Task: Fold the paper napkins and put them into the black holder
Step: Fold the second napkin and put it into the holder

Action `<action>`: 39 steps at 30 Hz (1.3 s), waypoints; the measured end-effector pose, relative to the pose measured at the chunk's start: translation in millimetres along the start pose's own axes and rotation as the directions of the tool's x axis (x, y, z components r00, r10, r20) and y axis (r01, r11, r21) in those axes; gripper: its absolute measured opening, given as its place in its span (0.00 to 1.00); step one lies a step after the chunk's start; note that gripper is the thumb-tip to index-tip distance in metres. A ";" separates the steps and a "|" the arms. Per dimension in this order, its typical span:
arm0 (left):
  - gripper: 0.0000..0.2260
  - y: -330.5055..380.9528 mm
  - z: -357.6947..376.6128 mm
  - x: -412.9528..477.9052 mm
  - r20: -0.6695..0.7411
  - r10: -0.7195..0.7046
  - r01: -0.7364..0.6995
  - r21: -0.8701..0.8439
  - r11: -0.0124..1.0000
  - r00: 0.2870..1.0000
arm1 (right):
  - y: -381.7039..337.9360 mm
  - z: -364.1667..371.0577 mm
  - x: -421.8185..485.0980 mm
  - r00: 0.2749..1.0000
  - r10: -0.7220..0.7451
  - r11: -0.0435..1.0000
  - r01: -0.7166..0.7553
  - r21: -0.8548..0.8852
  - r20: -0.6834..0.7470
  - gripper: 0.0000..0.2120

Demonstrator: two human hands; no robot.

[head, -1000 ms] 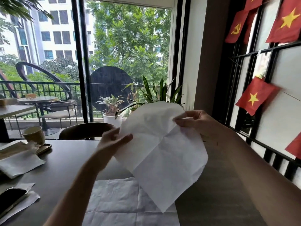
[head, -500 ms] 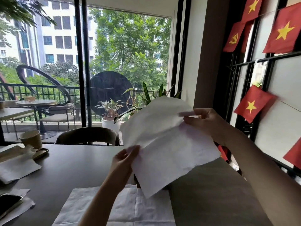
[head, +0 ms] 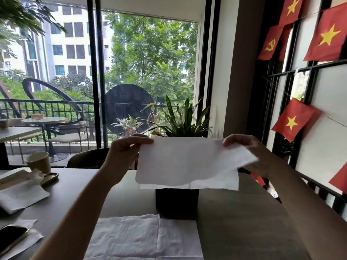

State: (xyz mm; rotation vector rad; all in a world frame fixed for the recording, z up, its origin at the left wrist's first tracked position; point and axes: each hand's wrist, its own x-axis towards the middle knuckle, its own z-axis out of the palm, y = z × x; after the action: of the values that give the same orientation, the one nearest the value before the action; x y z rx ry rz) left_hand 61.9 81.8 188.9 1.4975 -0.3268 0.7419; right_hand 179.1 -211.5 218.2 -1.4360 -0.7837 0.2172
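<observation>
Above the black holder [head: 176, 202], left hand [head: 126, 152] and right hand [head: 246, 151] pinch the folded napkin's [head: 187, 162] top corners.

no readable words, brand names or numbers anywhere, only emblems, red flags [head: 327, 35] on the right wall each bearing a yellow five-pointed star, one red flag [head: 269, 46] with a yellow hammer and sickle, white napkins unprinted

The held napkin [head: 187, 162] hid the top of the black holder [head: 177, 202]. The flat napkin [head: 144, 239] and phone [head: 11, 237] were cut off by the frame's edges.
</observation>
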 end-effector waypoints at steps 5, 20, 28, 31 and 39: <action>0.22 -0.3 -1.1 1.0 -0.038 -0.041 0.040 -0.031 0.999 0.998 | -0.5 -2.0 -2.4 0.997 0.014 0.982 -0.028 0.189 0.073 0.24; 0.19 -20.6 1.7 -6.7 0.008 -0.213 0.213 0.038 0.976 0.977 | -14.5 28.3 0.6 0.993 -0.082 0.997 0.081 0.011 0.083 0.08; 0.22 -21.0 47.7 -33.0 0.390 -0.273 0.288 0.021 0.957 0.879 | -29.8 60.1 6.1 0.962 0.008 0.982 0.044 -0.184 0.272 0.09; 0.15 -11.2 51.5 -36.3 0.371 -0.317 0.292 0.123 0.948 0.873 | -30.9 53.8 8.5 0.961 0.031 0.978 0.028 -0.208 0.275 0.08; 0.06 10.2 49.6 -39.4 0.407 -0.284 0.286 0.058 0.956 0.868 | -10.8 26.6 10.0 0.978 0.112 0.993 -0.104 -0.052 0.174 0.10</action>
State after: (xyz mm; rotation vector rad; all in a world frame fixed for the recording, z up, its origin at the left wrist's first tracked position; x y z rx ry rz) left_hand 38.4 23.5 176.4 1.6500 -0.4104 0.1815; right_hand 167.1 -186.2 230.2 -1.5160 -0.8590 0.4181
